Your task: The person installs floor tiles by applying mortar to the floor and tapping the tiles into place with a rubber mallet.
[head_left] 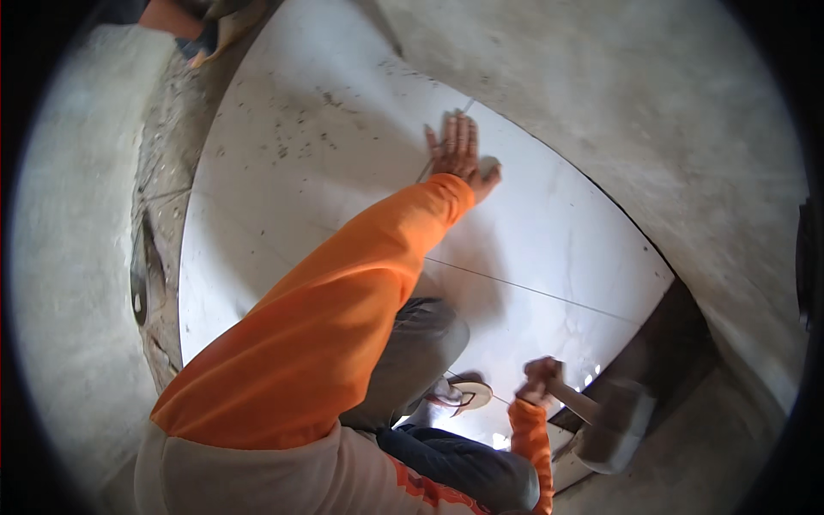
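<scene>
My left hand (pixel 459 153) lies flat on a large white floor tile (pixel 360 163), fingers spread and pointing away from me, close to a joint between tiles. Low on the right, my right hand (pixel 541 382) is wrapped round the wooden handle of a mallet (pixel 614 429). The mallet's thick greyish head is smeared by motion and hangs off to the right of the hand, over the darker ground past the tile edge. Dark specks of dirt (pixel 305 124) are scattered on the white tiles to the left of my left hand.
Bare grey plastered walls (pixel 635 94) flank the tiled floor on both sides. A rough, untiled strip (pixel 163 189) runs along the left. Another person's foot (pixel 202 47) shows at the far left. My own sandalled foot (pixel 468 395) rests on the tiles.
</scene>
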`<state>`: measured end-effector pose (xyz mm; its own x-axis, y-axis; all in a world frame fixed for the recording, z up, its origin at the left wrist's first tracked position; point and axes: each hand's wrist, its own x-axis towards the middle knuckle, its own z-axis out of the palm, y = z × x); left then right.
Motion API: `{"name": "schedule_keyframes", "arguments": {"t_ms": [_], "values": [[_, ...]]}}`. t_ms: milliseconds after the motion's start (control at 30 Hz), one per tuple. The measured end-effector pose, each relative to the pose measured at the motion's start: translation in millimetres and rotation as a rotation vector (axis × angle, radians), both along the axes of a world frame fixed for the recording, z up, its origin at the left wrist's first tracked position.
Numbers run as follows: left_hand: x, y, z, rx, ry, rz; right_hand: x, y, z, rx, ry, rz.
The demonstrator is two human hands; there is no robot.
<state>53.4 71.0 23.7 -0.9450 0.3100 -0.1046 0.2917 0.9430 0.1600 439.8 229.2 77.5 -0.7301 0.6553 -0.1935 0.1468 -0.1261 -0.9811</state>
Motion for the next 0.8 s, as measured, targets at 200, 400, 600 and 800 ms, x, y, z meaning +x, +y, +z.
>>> {"name": "schedule_keyframes", "arguments": {"t_ms": [200,400,600,800], "values": [[0.9,4.9,-3.4,0.025,0.117,0.002,20.2,1.0,-8.0,0.275,-0.171,0.01],[8.2,6.2,-6.1,-0.058,0.099,0.018,31.3,4.8,-0.9,0.593,-0.401,0.161],[4.0,5.8,-5.1,-0.039,0.105,0.001,37.5,2.6,8.4,0.566,-0.633,0.309],[1.6,5.4,-2.5,-0.001,0.104,0.011,58.3,5.4,5.2,0.699,-0.358,0.379]]}}
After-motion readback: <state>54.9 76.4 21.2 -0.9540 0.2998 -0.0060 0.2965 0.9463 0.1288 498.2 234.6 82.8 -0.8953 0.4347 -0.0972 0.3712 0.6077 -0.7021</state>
